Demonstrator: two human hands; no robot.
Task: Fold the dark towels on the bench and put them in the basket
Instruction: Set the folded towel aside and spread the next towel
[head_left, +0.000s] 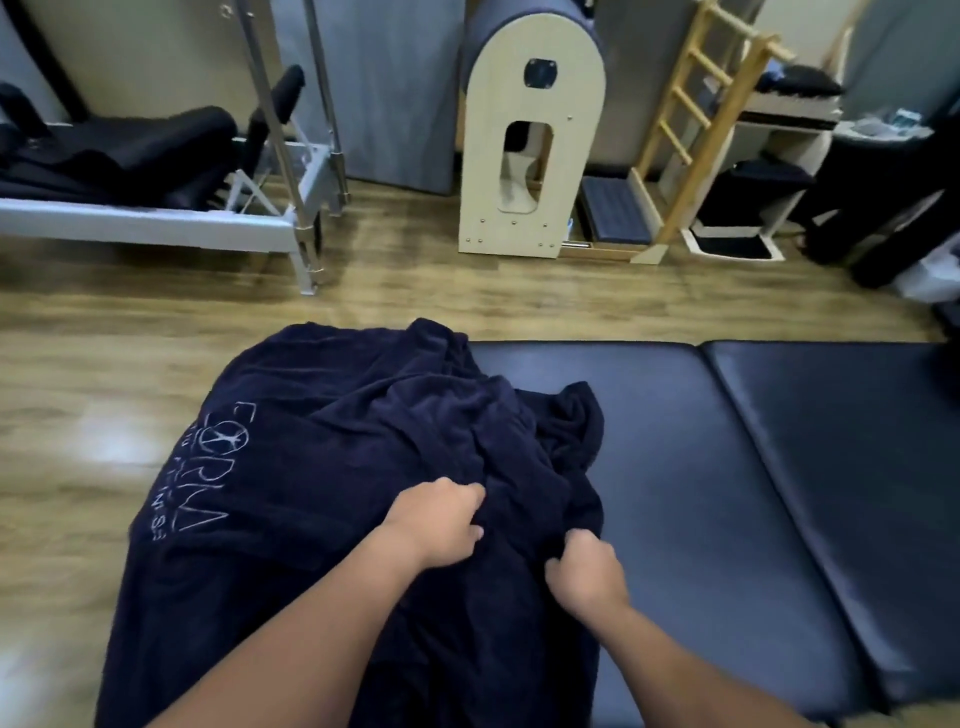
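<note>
left hand (439, 519): fingers curled, gripping dark towel (322, 467) | right hand (584, 571): clenched on same towel, just beside | towel bunched on counter (727, 467)

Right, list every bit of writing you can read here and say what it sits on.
"FORMA": pale outline letters on the dark towel, running sideways, with a round figure logo in place of the O.
Smaller line beside it on the towel: too blurred to read.
Nothing else in view carries legible text.
</note>
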